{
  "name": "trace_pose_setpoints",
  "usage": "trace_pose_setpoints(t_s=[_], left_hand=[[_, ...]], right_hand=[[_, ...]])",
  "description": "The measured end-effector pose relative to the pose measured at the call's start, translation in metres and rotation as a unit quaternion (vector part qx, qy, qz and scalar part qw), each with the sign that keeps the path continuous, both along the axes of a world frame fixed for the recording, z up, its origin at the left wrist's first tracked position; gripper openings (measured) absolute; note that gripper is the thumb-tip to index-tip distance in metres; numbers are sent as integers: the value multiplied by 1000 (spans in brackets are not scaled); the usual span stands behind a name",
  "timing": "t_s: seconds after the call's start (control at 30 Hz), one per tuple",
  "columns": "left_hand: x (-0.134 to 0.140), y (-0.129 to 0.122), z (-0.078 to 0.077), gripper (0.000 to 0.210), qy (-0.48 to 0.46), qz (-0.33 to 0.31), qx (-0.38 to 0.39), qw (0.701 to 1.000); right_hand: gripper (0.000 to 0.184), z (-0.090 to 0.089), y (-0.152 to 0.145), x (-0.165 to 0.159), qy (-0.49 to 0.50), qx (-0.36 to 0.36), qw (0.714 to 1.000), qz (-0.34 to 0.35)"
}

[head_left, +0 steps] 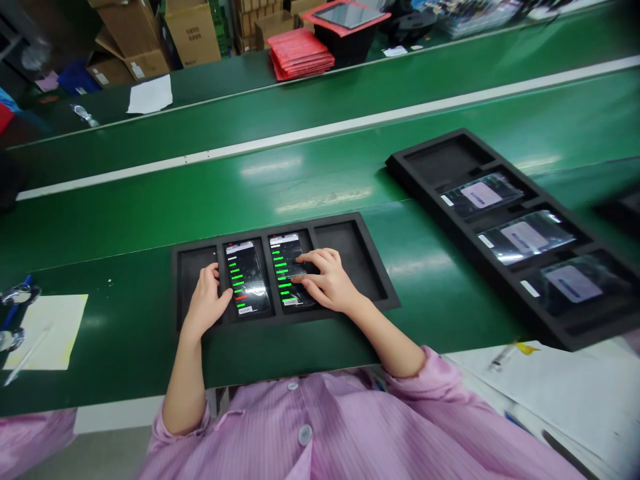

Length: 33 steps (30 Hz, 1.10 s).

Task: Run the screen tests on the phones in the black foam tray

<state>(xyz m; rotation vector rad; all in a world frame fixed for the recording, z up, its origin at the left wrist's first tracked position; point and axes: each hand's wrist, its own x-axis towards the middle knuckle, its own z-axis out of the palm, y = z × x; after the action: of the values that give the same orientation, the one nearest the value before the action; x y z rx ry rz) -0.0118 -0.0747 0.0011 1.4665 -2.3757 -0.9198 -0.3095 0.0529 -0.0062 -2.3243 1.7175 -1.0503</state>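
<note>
Two lit phones lie side by side in the middle compartments of a black tray point(235, 235). The left phone point(253, 275) shows rows of green text with one red row. On the right phone point(286, 257) the visible rows are green. My left hand point(206, 300) rests at the left phone's left edge, fingers over the divider and thumb apart, with nothing in its grasp. My right hand point(327, 279) comes over the right phone with fingers spread, fingertips at the screen; whether they press it I cannot tell. This hand covers part of that phone's right side.
A second black tray point(425, 177) on the right holds several wrapped phones point(525, 237). Paper point(55, 333) and a pen point(29, 355) lie left. Red sleeves point(300, 55), boxes point(193, 33) and a white sheet point(150, 95) are beyond the green conveyor point(210, 183).
</note>
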Motion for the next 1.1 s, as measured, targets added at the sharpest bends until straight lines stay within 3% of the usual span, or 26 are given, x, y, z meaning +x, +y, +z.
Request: trace_pose_setpoints(t_s=[0.23, 0.5, 0.6, 0.73, 0.87, 0.97, 1.03, 1.1], left_hand=[[3, 1, 2, 57, -9, -22, -9, 1000], [1, 6, -2, 84, -26, -52, -45, 997], [3, 4, -4, 77, 5, -44, -2, 999], [7, -2, -2, 61, 65, 24, 63, 996], [5, -14, 14, 51, 95, 60, 15, 994], [-12, -28, 31, 33, 33, -2, -85, 996], [-30, -39, 38, 31, -29, -41, -126, 991], [-49, -46, 41, 34, -104, -40, -147, 983]], right_hand=[[42, -2, 0, 1, 4, 3, 1000, 15], [40, -1, -2, 2, 37, 11, 999, 18], [40, 1, -2, 1, 41, -9, 999, -6], [41, 1, 1, -3, -29, -46, 998, -44], [37, 6, -2, -7, -34, 8, 995, -90], [28, 17, -15, -8, 25, 85, 987, -132], [24, 25, -31, -6, 72, 132, 976, -157], [21, 30, -48, -3, 113, 170, 962, -182]])
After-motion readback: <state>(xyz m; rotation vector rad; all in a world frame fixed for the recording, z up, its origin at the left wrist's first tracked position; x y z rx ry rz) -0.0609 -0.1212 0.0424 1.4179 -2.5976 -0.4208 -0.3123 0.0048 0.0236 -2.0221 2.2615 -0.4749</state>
